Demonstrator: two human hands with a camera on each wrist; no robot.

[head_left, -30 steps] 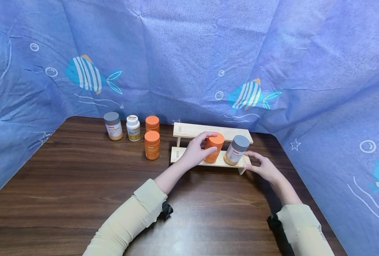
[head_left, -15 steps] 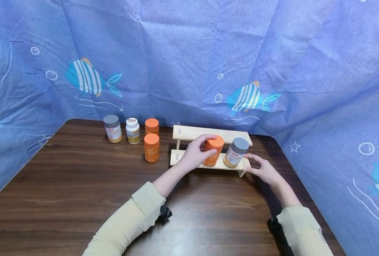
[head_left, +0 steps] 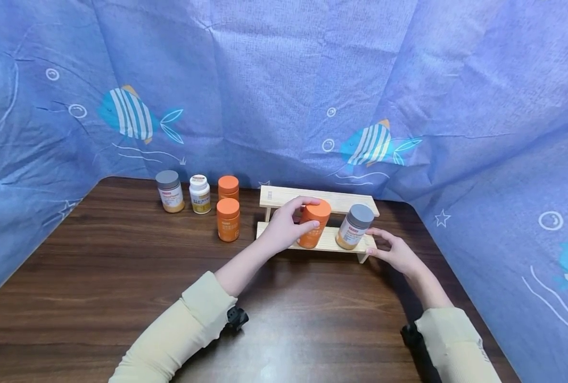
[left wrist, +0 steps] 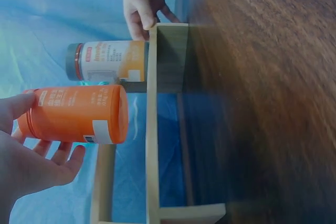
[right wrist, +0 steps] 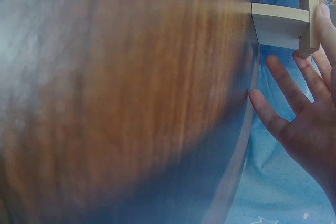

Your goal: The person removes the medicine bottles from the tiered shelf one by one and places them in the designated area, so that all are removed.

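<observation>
In the head view my left hand (head_left: 284, 226) holds an orange bottle (head_left: 314, 224) with an orange lid, thumb in front and fingers behind. The bottle leans slightly; the left wrist view shows a gap between its base (left wrist: 124, 115) and the lower board. A grey-lidded jar (head_left: 353, 227) with a white and orange label stands on the lower board, right of the bottle. At the right end of the two-step wooden rack (head_left: 330, 242), my right hand (head_left: 398, 255) pinches the lower board's end between thumb and fingertips, its other fingers spread in the right wrist view.
Left of the rack on the dark wooden table (head_left: 121, 276) stand two orange bottles (head_left: 228, 220), a white bottle (head_left: 199, 194) and another grey-lidded jar (head_left: 171, 192). The rack's upper board (head_left: 312, 198) is behind. A blue fish-print cloth (head_left: 274, 96) hangs behind the table.
My left hand has shifted a little to the left along the rack with the orange bottle, widening the gap to the grey-lidded jar. My right hand stays at the rack's end.
</observation>
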